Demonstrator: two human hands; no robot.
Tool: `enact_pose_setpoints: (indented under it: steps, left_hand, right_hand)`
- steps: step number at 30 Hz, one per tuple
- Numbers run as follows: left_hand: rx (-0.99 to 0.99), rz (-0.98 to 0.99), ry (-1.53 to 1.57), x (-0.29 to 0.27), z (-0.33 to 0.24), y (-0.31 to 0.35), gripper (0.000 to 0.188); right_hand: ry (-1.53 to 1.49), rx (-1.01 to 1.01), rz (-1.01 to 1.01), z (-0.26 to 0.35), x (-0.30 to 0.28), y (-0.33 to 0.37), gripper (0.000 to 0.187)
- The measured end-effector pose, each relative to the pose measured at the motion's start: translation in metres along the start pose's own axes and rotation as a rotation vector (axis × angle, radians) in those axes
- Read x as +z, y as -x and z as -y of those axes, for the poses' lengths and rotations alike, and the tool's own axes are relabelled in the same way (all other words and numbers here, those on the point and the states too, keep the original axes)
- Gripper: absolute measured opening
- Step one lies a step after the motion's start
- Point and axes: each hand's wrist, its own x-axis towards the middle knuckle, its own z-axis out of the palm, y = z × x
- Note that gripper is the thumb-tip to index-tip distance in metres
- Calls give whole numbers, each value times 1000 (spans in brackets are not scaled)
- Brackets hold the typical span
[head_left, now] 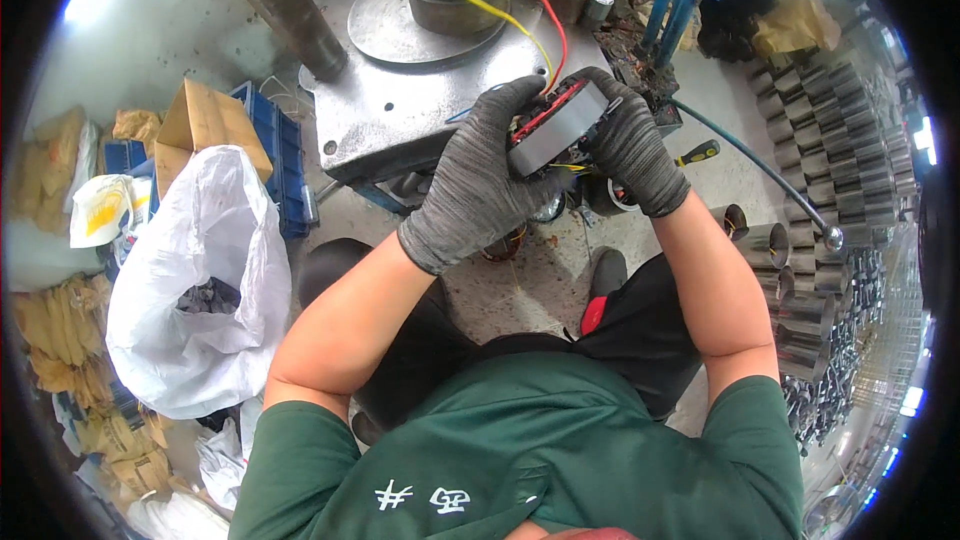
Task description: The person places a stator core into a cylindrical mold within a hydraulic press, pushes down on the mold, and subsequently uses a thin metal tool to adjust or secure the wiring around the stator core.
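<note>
Clasping a grey wire-wound ring (556, 132) in both hands: with the left hand (485, 165) closed on its left end, with the right hand (630, 145) gripping its right side. Holding it tilted between the hands, near the metal table (400, 120) just beyond. Trailing a yellow lead (485, 2) and a red lead (555, 25) upward past the fingers. Just right of the right hand, a yellow-and-black handle (698, 152). Well left of the hands, a white sack (150, 310); well right, stacked metal cylinders (840, 130).

Mottled grey gloves (638, 158) cover the hands (480, 170), with a white-marked green short-sleeved shirt (560, 410) and black trousers (645, 335).
</note>
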Motion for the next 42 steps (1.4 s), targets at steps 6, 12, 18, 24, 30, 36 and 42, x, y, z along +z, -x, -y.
enact_pose_setpoints:
  steps: [6,12,18,24,30,36,42]
  left_hand:
    - [-455,-103,297,-13,-1,-8,56]
    - [-554,-230,849,-24,11,-11,32]
    - [-640,-220,1040,-28,22,-8,20]
    - [-620,-189,1147,-28,29,-8,20]
    - [-630,-148,1107,-27,26,-8,22]
    - [-606,-134,1093,-26,29,-7,25]
    - [-588,-62,1069,-31,29,-6,24]
  right_hand:
    - [-622,203,150,15,-14,2,43]
    - [-726,78,-69,19,-46,14,31]
    - [-915,-147,-235,23,-51,19,29]
    - [-1009,-251,-260,24,-50,21,28]
    - [-1022,-187,-243,23,-46,22,25]
    - [-1002,-191,-198,20,-45,20,24]
    - [-1154,-63,-129,26,-48,21,21]
